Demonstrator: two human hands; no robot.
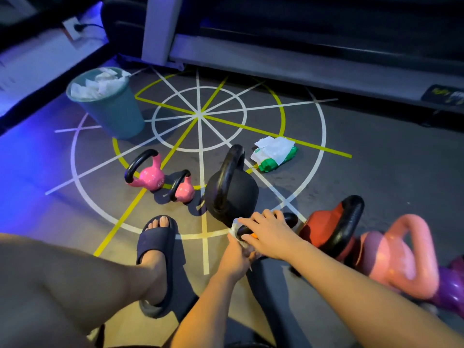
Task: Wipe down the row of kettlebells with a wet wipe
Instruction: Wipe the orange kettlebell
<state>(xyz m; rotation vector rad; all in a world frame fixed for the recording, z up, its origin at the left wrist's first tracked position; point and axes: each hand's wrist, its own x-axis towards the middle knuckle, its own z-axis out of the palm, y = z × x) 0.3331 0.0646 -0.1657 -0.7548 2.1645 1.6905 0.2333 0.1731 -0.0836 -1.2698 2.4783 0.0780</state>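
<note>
A: Where is the wipe (236,231)?
B: Near centre, bunched in the left hand (237,257) and pressed against the handle (290,219) of the bell being cleaned. The right hand (272,234) lies over that handle, fingers slightly apart and curled round it.
A: And the left fingers?
B: They look closed on the wipe, but the right hand covers their tips, so I cannot tell how they lie.
A: What could go wrong?
B: I'd guess the bell tips if the right hand loosens while the left one scrubs. It could then knock the black bell (236,194) just far-left of it or the red bell (321,227) to its right. A wet handle may also slip, and the foot (153,270) in its open slide is close by on the left.
A: Anything unclear?
B: The bell's body is hidden under both hands, with only 1 sliver of orange showing. At near right the purple bell (449,292) beyond the pink bell (376,252) is cut off, so the row's length is unknown.
</note>
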